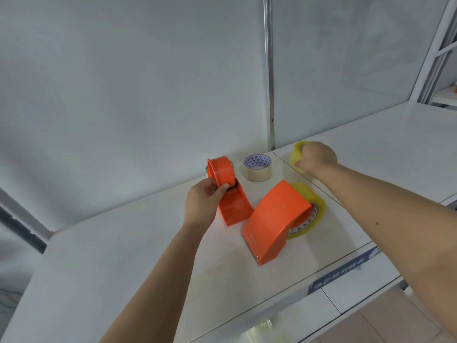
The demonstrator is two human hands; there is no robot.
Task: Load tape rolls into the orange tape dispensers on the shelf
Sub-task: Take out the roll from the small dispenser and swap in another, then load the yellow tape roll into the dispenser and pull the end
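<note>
Head view: white shelf point(153, 243) at working height, carrying two orange dispensers and three tape rolls.

Left hand point(201, 203): fingers closed around the round head of the rear dispenser point(226, 191), thumb on the near rim. Dispenser upright on its edge; a grey roll edge just visible behind the head, load state not certain.

Right hand point(315, 158): fingers wrapped over the far yellow roll point(298, 152), at the back of the shelf, right of the seam. Whether lifted or resting on the shelf: cannot tell.

Front dispenser point(274, 221): lying near the shelf edge, loaded yellow roll point(312, 209) seated in its open side, cutter end toward the viewer.

Pale roll point(257, 168): standing flat between rear dispenser and far yellow roll, patterned core, untouched.

Handling, as judged: rolls light and stiff, smooth outer face likely slippery; grip across the outer rim or through the core, not on the adhesive end. Dispenser shell rigid plastic, light, prone to tipping when upright; steady at the round head, clear of the toothed cutter. Likely step in hand: bringing the far yellow roll to the rear dispenser.
</note>
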